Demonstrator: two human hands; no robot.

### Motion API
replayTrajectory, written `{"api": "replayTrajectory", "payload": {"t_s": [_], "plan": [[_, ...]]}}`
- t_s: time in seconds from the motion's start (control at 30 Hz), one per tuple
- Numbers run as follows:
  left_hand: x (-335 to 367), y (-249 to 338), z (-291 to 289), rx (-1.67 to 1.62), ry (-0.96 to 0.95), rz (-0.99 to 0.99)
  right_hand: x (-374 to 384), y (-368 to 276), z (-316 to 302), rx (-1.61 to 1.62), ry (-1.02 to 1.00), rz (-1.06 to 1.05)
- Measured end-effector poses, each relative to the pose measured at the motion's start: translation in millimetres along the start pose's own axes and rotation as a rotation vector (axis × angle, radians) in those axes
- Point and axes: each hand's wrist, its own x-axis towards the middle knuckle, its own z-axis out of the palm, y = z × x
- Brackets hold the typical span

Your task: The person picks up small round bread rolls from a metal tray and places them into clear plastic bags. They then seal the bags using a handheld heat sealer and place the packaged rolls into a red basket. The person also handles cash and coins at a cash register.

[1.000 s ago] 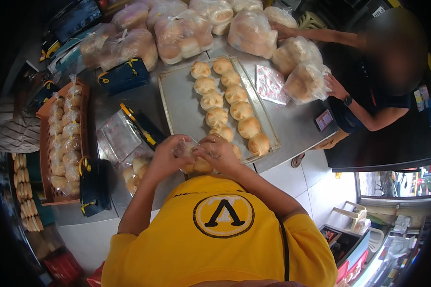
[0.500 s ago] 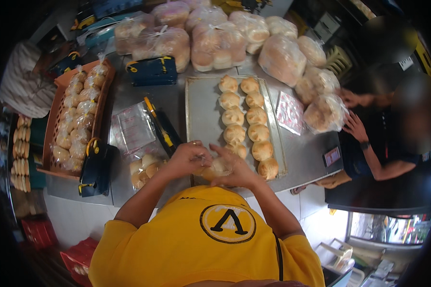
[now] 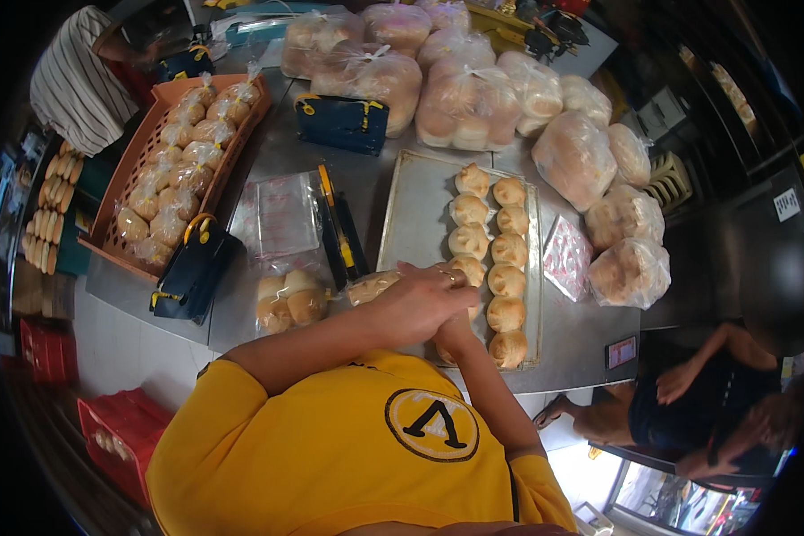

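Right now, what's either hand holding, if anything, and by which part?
Can't tell: the left hand overlaps the right hand, hiding any grip. Bagged bread shows beside them; no hold on it is visible.

A bakery or bread shop is being indicated by the goods on view. Round buns [image 3: 507,281] are being held in two rows on a metal tray [image 3: 420,210], which is being supported by a steel table [image 3: 585,353]. At the far side, large bagged breads [image 3: 467,105] are being kept together. At left, smaller bagged buns [image 3: 177,174] are being stored in an orange crate [image 3: 121,248], and more rolls [image 3: 43,228] are being kept further left.
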Motion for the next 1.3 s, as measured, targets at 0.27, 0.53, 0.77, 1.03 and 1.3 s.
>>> {"api": "replayTrajectory", "payload": {"t_s": [0.27, 0.53, 0.77, 1.03, 1.3], "plan": [[-11, -12, -46, 0.177, 0.578, 0.144, 4, 15, -37, 0.895, 0.567, 0.646], [-6, -53, -29, -0.623, 0.342, -0.025, -2, 10, -15, 0.603, 0.479, 0.433], [-12, -44, -16, -0.156, 0.472, 0.311, -3, 9, -40, 0.880, 0.437, 0.399], [-6, -33, -38, -0.020, 0.323, 0.305, -10, -3, -46, 1.072, 0.655, 0.604], [-18, -6, -53, 0.575, 0.023, 0.711, -14, -13, -63, 1.205, 0.423, 0.731]]}}
